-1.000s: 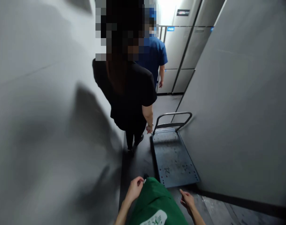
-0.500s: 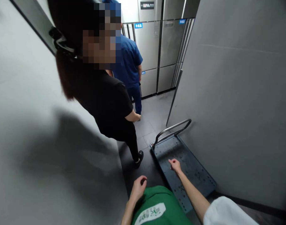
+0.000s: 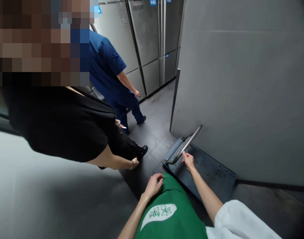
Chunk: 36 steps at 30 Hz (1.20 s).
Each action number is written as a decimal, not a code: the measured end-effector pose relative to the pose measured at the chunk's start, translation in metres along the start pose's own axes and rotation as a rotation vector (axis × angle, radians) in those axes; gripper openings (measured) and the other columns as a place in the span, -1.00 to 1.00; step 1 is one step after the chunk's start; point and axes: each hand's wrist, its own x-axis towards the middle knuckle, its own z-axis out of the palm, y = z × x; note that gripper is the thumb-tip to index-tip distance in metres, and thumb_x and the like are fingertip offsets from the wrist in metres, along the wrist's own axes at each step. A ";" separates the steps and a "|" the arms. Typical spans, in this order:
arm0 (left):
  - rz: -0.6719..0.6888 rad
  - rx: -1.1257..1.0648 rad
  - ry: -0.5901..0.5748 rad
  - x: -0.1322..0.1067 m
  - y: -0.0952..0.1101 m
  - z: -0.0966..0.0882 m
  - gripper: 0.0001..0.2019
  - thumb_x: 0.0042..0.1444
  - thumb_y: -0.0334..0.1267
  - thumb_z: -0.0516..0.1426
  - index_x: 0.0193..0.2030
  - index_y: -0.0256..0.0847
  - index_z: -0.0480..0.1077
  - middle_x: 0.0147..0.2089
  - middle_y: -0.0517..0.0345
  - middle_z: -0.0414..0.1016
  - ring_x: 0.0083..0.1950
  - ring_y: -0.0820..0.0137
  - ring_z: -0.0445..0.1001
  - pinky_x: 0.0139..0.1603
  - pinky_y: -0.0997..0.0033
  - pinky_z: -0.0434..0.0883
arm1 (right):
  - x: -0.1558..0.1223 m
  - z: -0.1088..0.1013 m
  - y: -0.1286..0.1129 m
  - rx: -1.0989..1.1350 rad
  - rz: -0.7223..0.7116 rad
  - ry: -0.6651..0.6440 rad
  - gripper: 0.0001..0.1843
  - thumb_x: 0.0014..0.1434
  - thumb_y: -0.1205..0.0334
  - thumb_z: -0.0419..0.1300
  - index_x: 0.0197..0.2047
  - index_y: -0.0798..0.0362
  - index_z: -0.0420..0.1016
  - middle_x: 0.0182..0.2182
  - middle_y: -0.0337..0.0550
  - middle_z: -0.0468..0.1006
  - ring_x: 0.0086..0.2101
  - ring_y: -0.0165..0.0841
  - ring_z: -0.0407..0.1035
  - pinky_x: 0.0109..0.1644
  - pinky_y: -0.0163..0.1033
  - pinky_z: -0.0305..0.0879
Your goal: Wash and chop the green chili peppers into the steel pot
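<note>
flat cart (image 3: 214,174) on floor (image 3: 152,139), beside grey wall (image 3: 241,99). right hand (image 3: 188,160) at cart's handle (image 3: 189,142), fingers curled; whether grip holds bar, cannot tell. left hand (image 3: 154,185) by green apron (image 3: 174,196), grip loosely half-open, seemingly empty. step looks like reaching for handle; shifting cart would call for firmer wrap, keeping clear of co-worker in black (image 3: 59,122).

Cart handle (image 3: 191,139) looks like smooth, shiny metal tube. Cart deck (image 3: 209,166) duller, kinda scuffed. My apron (image 3: 185,215): matt cloth. Cabinet doors (image 3: 147,36): satiny metal.
</note>
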 end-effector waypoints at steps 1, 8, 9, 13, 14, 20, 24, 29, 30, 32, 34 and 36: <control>0.021 0.011 -0.025 0.011 -0.001 -0.009 -0.74 0.17 -0.30 0.05 -0.14 -0.25 0.55 -0.12 -0.01 0.62 -0.10 0.28 0.53 -0.01 0.38 0.38 | 0.005 0.002 0.002 0.020 -0.011 0.030 -0.38 -0.15 -0.39 0.35 -0.57 0.02 0.30 -0.76 -0.35 0.27 -0.70 -0.46 0.22 -0.60 -0.34 0.23; 0.116 0.095 -0.165 0.076 -0.012 -0.026 -0.75 0.17 -0.32 0.07 -0.12 -0.23 0.56 -0.12 0.03 0.62 -0.11 0.30 0.53 -0.04 0.40 0.38 | 0.032 0.016 0.024 0.008 -0.077 0.288 -0.39 -0.23 -0.38 0.28 -0.40 0.00 0.35 -0.67 -0.37 0.35 -0.67 -0.42 0.25 -0.59 -0.32 0.20; 0.116 0.108 -0.182 0.084 -0.010 -0.029 -0.74 0.16 -0.33 0.07 -0.12 -0.23 0.56 -0.11 0.03 0.62 -0.10 0.30 0.53 -0.03 0.39 0.38 | 0.033 0.017 0.024 -0.022 -0.092 0.315 -0.42 -0.19 -0.37 0.25 -0.41 0.01 0.37 -0.67 -0.35 0.34 -0.66 -0.41 0.25 -0.58 -0.31 0.20; 0.154 0.081 -0.276 0.118 -0.001 -0.049 -0.73 0.15 -0.32 0.08 -0.09 -0.21 0.57 -0.10 0.06 0.63 -0.11 0.30 0.55 -0.04 0.40 0.40 | 0.030 0.023 0.015 -0.159 -0.179 0.359 -0.49 -0.07 -0.29 0.16 -0.47 0.04 0.44 -0.65 -0.22 0.40 -0.58 -0.34 0.27 -0.47 -0.26 0.23; 0.158 0.090 -0.271 0.127 0.000 -0.056 -0.73 0.15 -0.32 0.08 -0.09 -0.21 0.57 -0.11 0.05 0.63 -0.11 0.30 0.55 -0.04 0.40 0.40 | 0.029 0.026 0.011 -0.186 -0.206 0.357 -0.51 -0.04 -0.27 0.14 -0.49 0.04 0.45 -0.64 -0.21 0.40 -0.57 -0.34 0.27 -0.44 -0.26 0.22; 0.158 0.111 -0.167 0.181 -0.016 -0.084 -0.72 0.17 -0.31 0.05 -0.10 -0.28 0.55 -0.11 -0.02 0.62 -0.10 0.28 0.54 -0.01 0.39 0.39 | 0.039 0.076 -0.015 -0.351 -0.342 0.264 -0.49 0.05 -0.24 0.04 -0.68 -0.04 0.15 -0.70 -0.30 0.19 -0.56 -0.41 0.06 -0.44 -0.28 0.06; 0.179 0.087 -0.245 0.219 -0.042 -0.079 -0.74 0.16 -0.33 0.06 -0.11 -0.28 0.55 -0.15 0.02 0.62 -0.13 0.31 0.53 -0.04 0.42 0.38 | 0.068 0.131 -0.020 -0.370 -0.415 0.216 -0.54 0.01 -0.16 0.04 -0.69 -0.07 0.00 -0.72 -0.37 0.04 -0.58 -0.44 -0.01 -0.48 -0.29 0.01; 0.242 0.117 -0.326 0.285 -0.062 -0.083 -0.73 0.14 -0.36 0.06 -0.11 -0.29 0.54 -0.16 0.03 0.61 -0.15 0.34 0.51 -0.06 0.43 0.38 | 0.112 0.191 -0.030 -0.210 -0.383 0.049 -0.62 0.03 -0.16 0.12 -0.54 -0.05 0.17 -0.69 -0.38 0.20 -0.63 -0.43 0.14 -0.53 -0.33 0.15; 0.261 0.122 -0.350 0.299 -0.062 -0.090 -0.73 0.15 -0.35 0.06 -0.10 -0.29 0.54 -0.16 0.04 0.61 -0.16 0.34 0.51 -0.07 0.43 0.37 | 0.120 0.198 -0.032 -0.181 -0.351 0.019 -0.62 0.02 -0.18 0.13 -0.51 -0.05 0.22 -0.69 -0.38 0.24 -0.64 -0.43 0.17 -0.56 -0.33 0.16; 0.277 0.160 -0.417 0.329 -0.057 -0.111 -0.72 0.15 -0.33 0.08 -0.07 -0.28 0.55 -0.17 0.06 0.61 -0.18 0.35 0.50 -0.10 0.43 0.37 | 0.133 0.204 -0.039 -0.141 -0.287 0.000 -0.61 -0.01 -0.21 0.14 -0.48 -0.04 0.28 -0.67 -0.36 0.29 -0.66 -0.41 0.21 -0.60 -0.33 0.17; 0.262 0.219 -0.449 0.358 -0.047 -0.141 -0.72 0.15 -0.33 0.09 -0.06 -0.27 0.55 -0.19 0.07 0.61 -0.19 0.35 0.50 -0.12 0.44 0.36 | 0.140 0.204 -0.047 -0.123 -0.223 0.050 -0.60 -0.08 -0.22 0.14 -0.50 -0.03 0.31 -0.68 -0.33 0.30 -0.67 -0.40 0.24 -0.62 -0.32 0.18; 0.242 0.261 -0.415 0.386 -0.032 -0.177 -0.73 0.15 -0.37 0.09 -0.07 -0.27 0.55 -0.20 0.07 0.60 -0.19 0.35 0.50 -0.12 0.44 0.36 | 0.139 0.201 -0.056 -0.098 -0.160 0.143 -0.59 -0.16 -0.23 0.14 -0.54 -0.03 0.33 -0.71 -0.30 0.29 -0.68 -0.37 0.26 -0.63 -0.30 0.21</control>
